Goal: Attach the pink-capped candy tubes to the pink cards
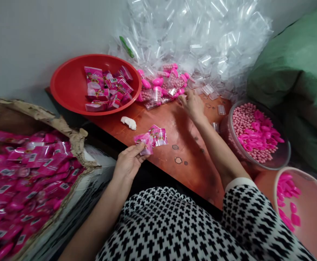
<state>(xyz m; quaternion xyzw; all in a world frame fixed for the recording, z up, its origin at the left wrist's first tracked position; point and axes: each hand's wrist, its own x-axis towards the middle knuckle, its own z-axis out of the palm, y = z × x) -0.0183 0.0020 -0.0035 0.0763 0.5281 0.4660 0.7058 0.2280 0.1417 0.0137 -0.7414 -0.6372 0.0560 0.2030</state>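
Observation:
My left hand (128, 161) is closed in a pinch on a pink printed packet (150, 138) held just above the near edge of the reddish table (193, 156). My right hand (192, 104) reaches far across the table, palm down, its fingertips among small filled clear containers with pink caps (161, 88). Whether those fingers grip one of them is not visible. A red plastic basin (68, 87) at the back left holds several more pink packets (106, 88).
A big heap of clear plastic containers (201, 40) fills the back. A clear bowl of pink beads and pink scoops (256, 134) sits at right, a pink tub (310, 210) below it. A cardboard box of pink packets (25, 181) stands at left. A white lump (129, 122) lies on the table.

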